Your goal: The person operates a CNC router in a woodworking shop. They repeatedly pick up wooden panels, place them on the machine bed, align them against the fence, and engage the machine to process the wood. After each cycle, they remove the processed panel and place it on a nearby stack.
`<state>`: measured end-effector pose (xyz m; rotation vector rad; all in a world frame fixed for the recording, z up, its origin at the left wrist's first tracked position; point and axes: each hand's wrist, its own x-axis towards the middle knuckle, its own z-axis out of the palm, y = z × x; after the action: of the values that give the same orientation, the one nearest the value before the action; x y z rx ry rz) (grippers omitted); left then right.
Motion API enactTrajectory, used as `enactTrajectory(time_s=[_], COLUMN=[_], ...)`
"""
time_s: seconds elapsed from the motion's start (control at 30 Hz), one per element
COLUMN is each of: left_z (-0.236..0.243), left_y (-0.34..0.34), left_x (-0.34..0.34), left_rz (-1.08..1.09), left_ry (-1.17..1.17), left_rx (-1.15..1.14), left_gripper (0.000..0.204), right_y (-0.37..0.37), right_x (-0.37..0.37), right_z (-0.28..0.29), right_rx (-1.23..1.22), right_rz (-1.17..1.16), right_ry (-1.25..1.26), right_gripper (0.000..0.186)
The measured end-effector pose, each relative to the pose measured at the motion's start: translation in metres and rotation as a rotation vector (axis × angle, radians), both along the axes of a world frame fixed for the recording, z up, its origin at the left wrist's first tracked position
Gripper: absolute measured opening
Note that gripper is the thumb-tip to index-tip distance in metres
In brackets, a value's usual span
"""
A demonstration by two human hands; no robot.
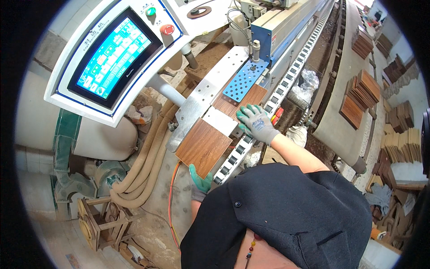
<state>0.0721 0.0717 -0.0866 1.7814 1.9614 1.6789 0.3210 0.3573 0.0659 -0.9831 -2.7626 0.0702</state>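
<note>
A brown wood-grain panel [204, 145] lies on the near end of the machine's metal table [200, 99]. At its near corner is my left hand [200, 181], in a grey glove with green coating, closed on the edge; its lower fingers are partly hidden. Farther along, a second wood-grain panel [254, 96] sits partly under a blue perforated plate [245, 80]. My right hand [259, 123], gloved alike, rests with outstretched fingers on that panel's right side, beside the chain track [280, 91]. A pale strip of table shows between the two panels.
A control console [58, 80] with a lit screen stands at the left, above ribbed hoses [150, 166]. To the right runs a conveyor belt [333, 121] carrying stacked panels [362, 92]. More boards [403, 145] stand by the far right wall. A wooden frame [107, 224] sits lower left.
</note>
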Motion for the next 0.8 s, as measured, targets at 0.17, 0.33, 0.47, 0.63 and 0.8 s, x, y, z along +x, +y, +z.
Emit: enactTrajectory(time_s=[0.17, 0.33, 0.47, 0.63, 0.8], left_z=[0.01, 0.017, 0.02, 0.02, 0.026], left_y=[0.002, 0.007, 0.006, -0.002, -0.011], left_x=[0.008, 0.014, 0.012, 0.006, -0.005], left_rz=[0.008, -0.075, -0.066, -0.061, -0.127], left_ry=[-0.068, -0.195, -0.078, -0.022, -0.106], left_rx=[-0.054, -0.006, 0.029, -0.052, -0.222], left_gripper=[0.087, 0.087, 0.087, 0.083, 0.081], right_y=[0.047, 0.095, 0.128, 0.162, 0.149], right_x=[0.019, 0.041, 0.055, 0.063, 0.047], right_z=[-0.005, -0.003, -0.008, -0.012, 0.004], right_rx=[0.064, 0.094, 0.093, 0.069, 0.136], right_rz=[-0.051, -0.144, -0.187, -0.323, -0.479], right_ry=[-0.032, -0.063, -0.061, -0.071, -0.078], right_gripper=[0.05, 0.049, 0.049, 0.048, 0.039])
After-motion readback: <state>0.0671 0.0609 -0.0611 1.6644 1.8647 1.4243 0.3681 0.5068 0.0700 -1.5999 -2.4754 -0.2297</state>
